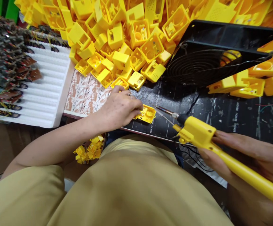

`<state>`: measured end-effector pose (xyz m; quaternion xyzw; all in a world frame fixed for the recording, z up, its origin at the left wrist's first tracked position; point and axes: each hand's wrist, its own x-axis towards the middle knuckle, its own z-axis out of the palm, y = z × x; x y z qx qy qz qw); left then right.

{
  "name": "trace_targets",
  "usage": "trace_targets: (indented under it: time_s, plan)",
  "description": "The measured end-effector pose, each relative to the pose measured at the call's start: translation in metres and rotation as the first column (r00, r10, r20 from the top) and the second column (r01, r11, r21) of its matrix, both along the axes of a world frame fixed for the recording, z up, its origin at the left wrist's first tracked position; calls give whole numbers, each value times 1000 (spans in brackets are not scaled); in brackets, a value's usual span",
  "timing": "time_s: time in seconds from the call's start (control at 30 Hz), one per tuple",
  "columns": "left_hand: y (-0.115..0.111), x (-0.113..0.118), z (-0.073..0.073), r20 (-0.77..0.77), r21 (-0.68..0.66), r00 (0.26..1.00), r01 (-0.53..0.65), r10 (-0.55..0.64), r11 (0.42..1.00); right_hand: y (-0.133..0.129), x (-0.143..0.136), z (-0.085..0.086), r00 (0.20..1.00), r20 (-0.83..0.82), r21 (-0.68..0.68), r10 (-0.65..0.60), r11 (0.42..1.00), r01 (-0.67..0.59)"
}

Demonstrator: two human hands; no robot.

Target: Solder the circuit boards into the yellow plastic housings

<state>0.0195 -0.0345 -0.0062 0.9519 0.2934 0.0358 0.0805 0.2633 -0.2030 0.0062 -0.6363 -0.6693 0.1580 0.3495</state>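
My left hand (122,108) has its fingertips bent down on the left part of a small open yellow casing (148,113), which lies near the front edge of the black bench. Some small parts sit inside the casing; the fingers cover its left end. In my right hand (239,157) is a yellow soldering iron (198,131) with a long yellow handle. Its metal tip points left, a little to the right of the casing, not touching it. A thin feed tube runs beside the tip.
Many yellow casings (122,59) are heaped along the back. A black fan (197,62) stands at the back right. On the left, a white foam tray (51,78) bears circuit boards (7,53). More yellow pieces (90,149) lie below the bench edge. Black cables hang near the front.
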Motion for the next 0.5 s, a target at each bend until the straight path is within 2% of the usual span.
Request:
trace_targets:
  time_s: [0.07, 0.17, 0.3, 0.37, 0.5]
  plan:
    - [1, 1, -5, 46, 16, 998, -44, 43, 999, 2, -2, 0, 998, -64, 3, -2, 1000, 2]
    - [1, 6, -8, 44, 44, 998, -49, 47, 998, 9, -3, -4, 999, -18, 107, 47, 993, -45]
    - [2, 11, -7, 10, 50, 998, -58, 57, 997, 19, 6, -12, 970, 26, 172, 240, 955, -241]
    - [3, 13, -8, 4, 52, 998, -66, 66, 996, 20, 11, -16, 958, 44, 164, 284, 944, -287]
    - [6, 16, -9, -20, 46, 998, -58, 59, 997, 20, 13, -17, 960, 97, 98, 263, 957, -272]
